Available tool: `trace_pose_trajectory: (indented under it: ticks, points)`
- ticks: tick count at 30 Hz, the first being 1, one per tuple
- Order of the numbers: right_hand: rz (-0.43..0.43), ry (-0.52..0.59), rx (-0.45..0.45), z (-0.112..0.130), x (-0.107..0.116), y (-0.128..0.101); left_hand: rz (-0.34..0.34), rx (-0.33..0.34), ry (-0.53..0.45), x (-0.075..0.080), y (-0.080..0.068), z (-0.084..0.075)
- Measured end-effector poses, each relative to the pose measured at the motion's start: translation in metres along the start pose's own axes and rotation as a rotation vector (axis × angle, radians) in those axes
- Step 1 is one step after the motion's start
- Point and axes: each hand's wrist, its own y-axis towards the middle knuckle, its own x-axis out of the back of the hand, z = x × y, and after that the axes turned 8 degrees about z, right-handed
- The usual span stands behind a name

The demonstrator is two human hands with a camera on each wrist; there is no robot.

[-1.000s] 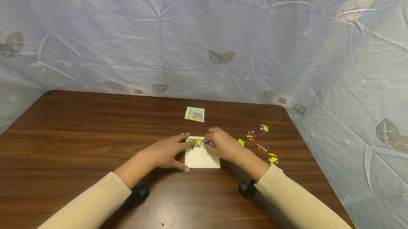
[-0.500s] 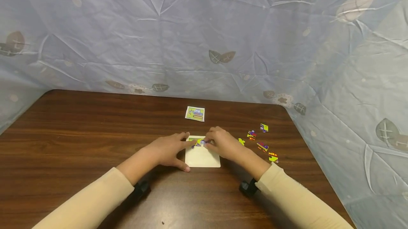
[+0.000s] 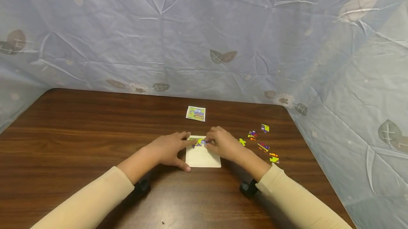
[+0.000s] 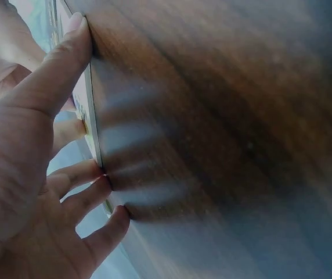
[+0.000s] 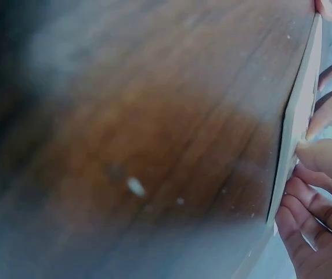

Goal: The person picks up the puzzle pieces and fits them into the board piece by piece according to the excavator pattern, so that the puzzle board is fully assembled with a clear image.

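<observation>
A pale puzzle board [image 3: 203, 158] lies flat on the table, with yellow, green and purple jigsaw pieces [image 3: 198, 143] along its far edge. My left hand [image 3: 168, 149] spreads along the board's left side: the thumb touches the near corner, the index finger reaches over onto the pieces, and other fingertips rest at the edge. In the left wrist view the left thumb [image 4: 67, 64] presses the board's edge. At the far right corner, my right hand [image 3: 223, 144] pinches a puzzle piece [image 3: 204, 142] between thumb and forefinger; most of that piece is hidden by the fingers.
Several loose puzzle pieces [image 3: 263, 146] lie on the table to the right, one yellow-green piece [image 3: 242, 142] close beside the right wrist. A small picture card [image 3: 196, 113] of a digger lies beyond the board. A patterned grey-blue cloth [image 3: 178, 37] hangs behind the brown table [image 3: 95, 126].
Both hands keep nearly the same place and pose on the board. The whole head view has shifted very slightly.
</observation>
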Motion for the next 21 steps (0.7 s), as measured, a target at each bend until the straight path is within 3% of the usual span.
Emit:
trace_pose_trajectory:
  ticks: [14,21]
  points:
    - [0.004,0.01,-0.02,0.0035,0.0007,-0.0025,-0.06,-0.029,-0.037,-0.0033,0.0024,0.0027]
    - [0.031,0.001,0.029,0.0027,0.0038,-0.0048,-0.074,-0.019,-0.025,-0.0043,0.0081,0.0035]
